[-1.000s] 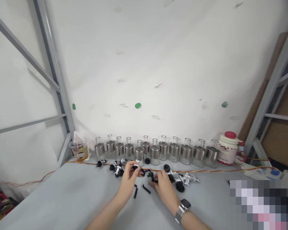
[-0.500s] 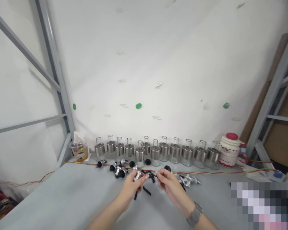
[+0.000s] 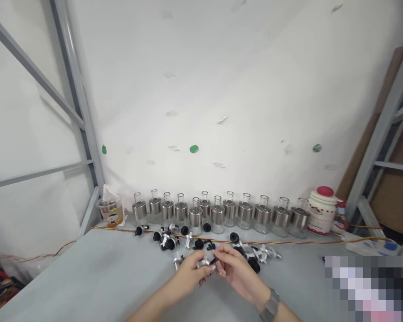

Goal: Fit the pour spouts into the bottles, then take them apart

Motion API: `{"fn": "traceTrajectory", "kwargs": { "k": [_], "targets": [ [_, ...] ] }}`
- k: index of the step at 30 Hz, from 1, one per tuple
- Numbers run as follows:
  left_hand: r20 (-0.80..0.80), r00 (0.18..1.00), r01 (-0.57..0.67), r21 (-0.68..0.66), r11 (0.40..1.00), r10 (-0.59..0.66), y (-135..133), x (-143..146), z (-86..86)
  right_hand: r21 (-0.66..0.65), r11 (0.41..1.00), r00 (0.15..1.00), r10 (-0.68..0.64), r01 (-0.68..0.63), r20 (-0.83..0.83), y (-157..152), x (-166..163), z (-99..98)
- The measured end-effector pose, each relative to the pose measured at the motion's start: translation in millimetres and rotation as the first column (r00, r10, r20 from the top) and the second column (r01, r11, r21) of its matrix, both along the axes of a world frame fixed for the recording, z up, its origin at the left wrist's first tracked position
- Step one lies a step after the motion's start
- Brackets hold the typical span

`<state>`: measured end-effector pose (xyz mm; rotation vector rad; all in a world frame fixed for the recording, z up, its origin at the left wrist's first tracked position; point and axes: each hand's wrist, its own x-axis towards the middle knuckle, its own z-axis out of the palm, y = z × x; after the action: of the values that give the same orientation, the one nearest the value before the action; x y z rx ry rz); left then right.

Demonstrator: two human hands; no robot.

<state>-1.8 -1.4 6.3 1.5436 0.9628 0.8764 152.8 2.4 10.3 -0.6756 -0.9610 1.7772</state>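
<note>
My left hand (image 3: 190,271) is closed around a silver bottle pourer (image 3: 203,264). Between the fingertips of my right hand (image 3: 234,268) is a small black tube (image 3: 213,260), brought up against the pourer's end; whether it is pushed on or only touching, I cannot tell. Just left of my left hand lies another silver pourer (image 3: 177,260), partly hidden by it. Beyond my fingers are a black stopper end (image 3: 199,243) and some small black tubes (image 3: 211,245). More silver and black pourers (image 3: 263,253) lie to the right of my right hand.
Several glass bottles with steel sleeves (image 3: 217,215) stand in a row along the wall. A plastic cup (image 3: 111,212) is at the left end, a white jar with a red lid (image 3: 322,210) at the right. A twisted red-yellow wire (image 3: 289,242) crosses the grey table (image 3: 97,277).
Both hands have moved slightly down and closer together. The black tube now shows in my right fingertips, meeting the pourer in my left hand.
</note>
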Motion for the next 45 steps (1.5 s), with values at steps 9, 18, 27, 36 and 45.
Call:
{"fn": "traceTrajectory", "kwargs": {
  "k": [9, 18, 27, 36, 45],
  "targets": [
    [-0.255, 0.942, -0.118, 0.352, 0.929, 0.216, -5, -8, -0.4, 0.327, 0.940, 0.951, -0.188, 0.102, 0.245, 7, 7, 3.5],
    [-0.449, 0.881, 0.128, 0.530, 0.838, 0.149, -9, -6, 5.1, 0.230, 0.973, 0.999, -0.033, 0.025, 0.030, -2, -1, 1.5],
    [-0.392, 0.901, 0.098, 0.604, 0.791, 0.188, -11, -5, 2.2, 0.315, 0.949, 0.991, -0.055, 0.013, 0.125, 0, -2, 1.2],
    [-0.332, 0.928, 0.064, 0.588, 0.806, 0.169, -16, -3, 7.4, 0.466, 0.884, 0.916, -0.214, 0.035, 0.338, -1, 2, -3.8],
    [-0.262, 0.955, 0.004, 0.486, 0.874, 0.141, -26, 3, 14.8, 0.566, 0.801, 0.871, -0.408, 0.196, 0.275, -7, -2, -2.9]
  ]
}}
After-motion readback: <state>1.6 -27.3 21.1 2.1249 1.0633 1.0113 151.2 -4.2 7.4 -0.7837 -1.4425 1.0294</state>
